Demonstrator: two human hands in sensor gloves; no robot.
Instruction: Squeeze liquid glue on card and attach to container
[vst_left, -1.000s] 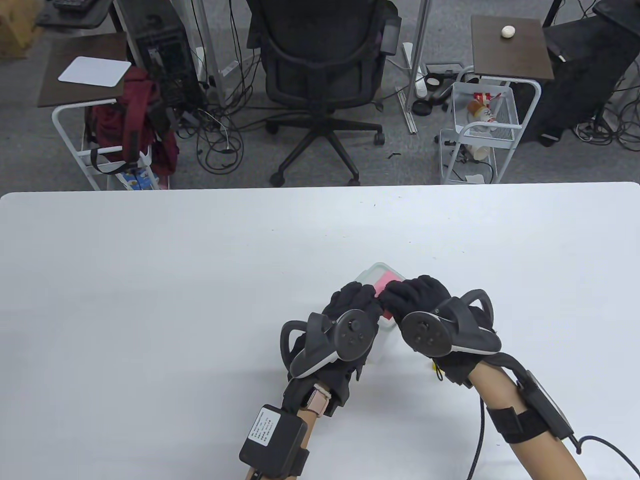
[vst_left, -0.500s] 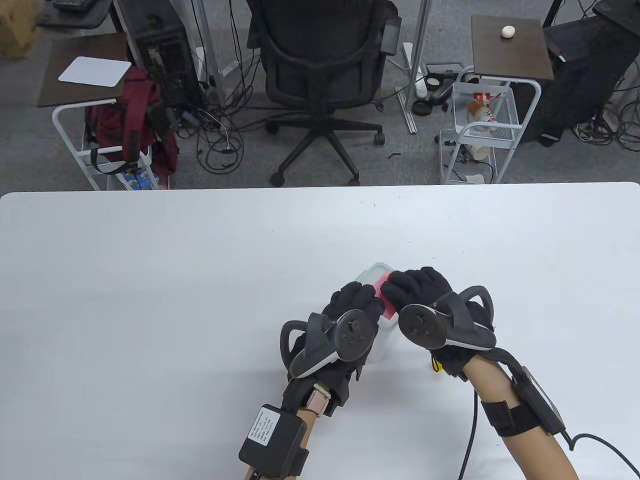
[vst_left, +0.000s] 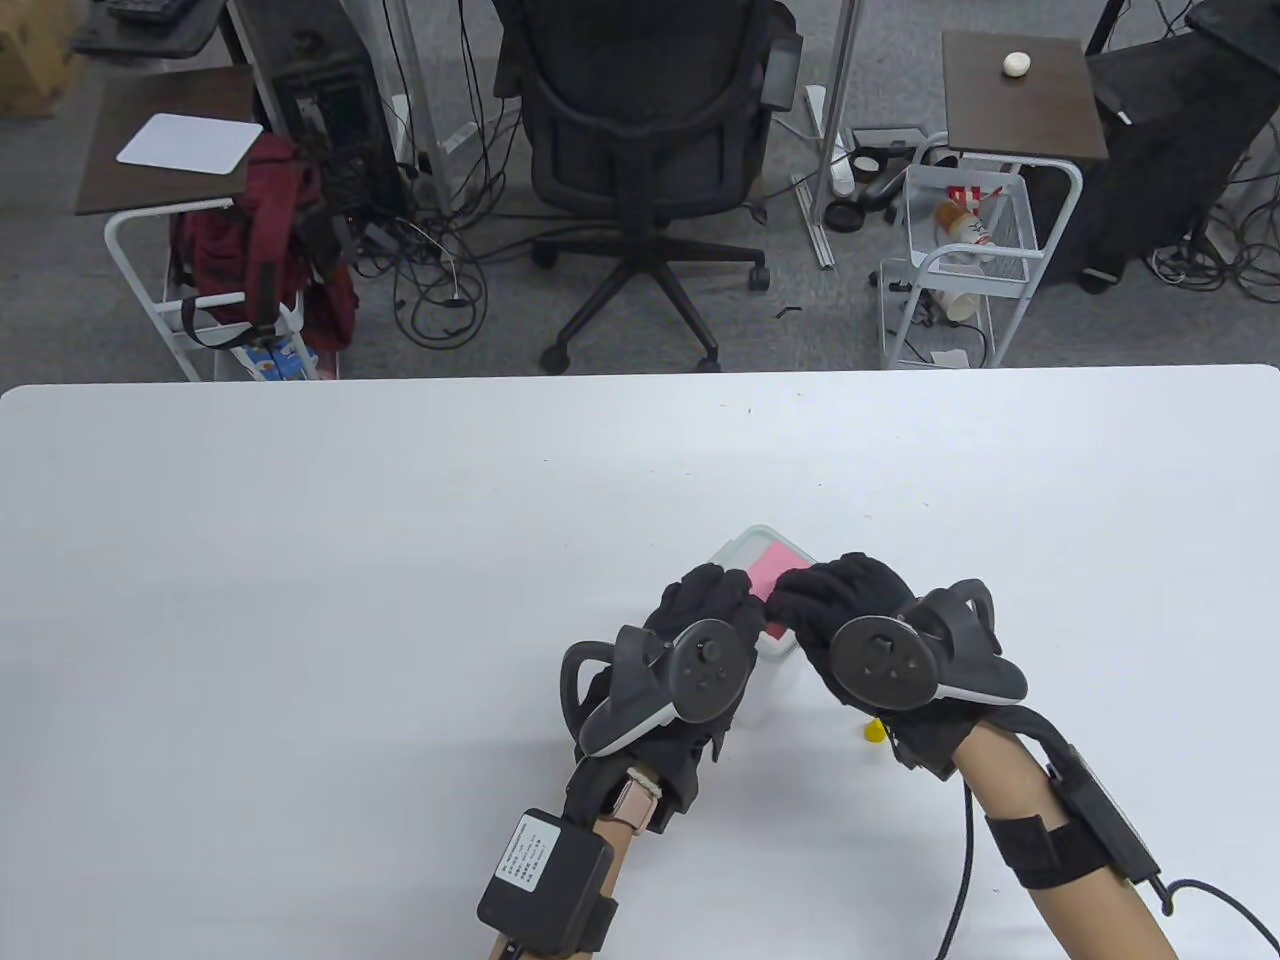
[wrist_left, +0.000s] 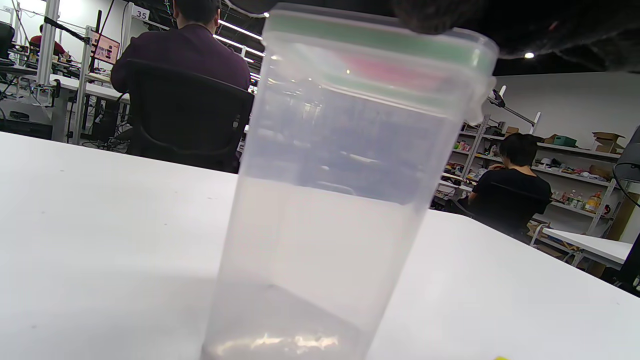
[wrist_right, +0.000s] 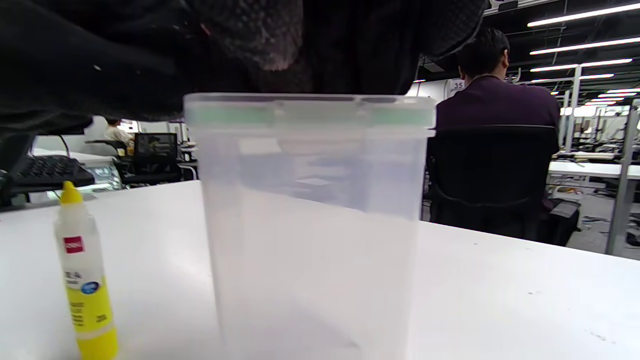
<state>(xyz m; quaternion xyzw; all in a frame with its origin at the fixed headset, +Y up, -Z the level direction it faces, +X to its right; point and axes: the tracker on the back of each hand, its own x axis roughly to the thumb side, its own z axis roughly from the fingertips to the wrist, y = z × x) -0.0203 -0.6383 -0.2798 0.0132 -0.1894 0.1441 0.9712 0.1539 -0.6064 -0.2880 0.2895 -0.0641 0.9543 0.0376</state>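
Both hands arch over the lidded container (vst_left: 755, 690) near the counter's (vst_left: 300, 600) front edge, left grip (vst_left: 705, 610) and right grip (vst_left: 835, 605) pressing curled fingertips onto the pink card (vst_left: 770, 570).

Bright even overhead light, close container (wrist_left: 345, 190) blurred
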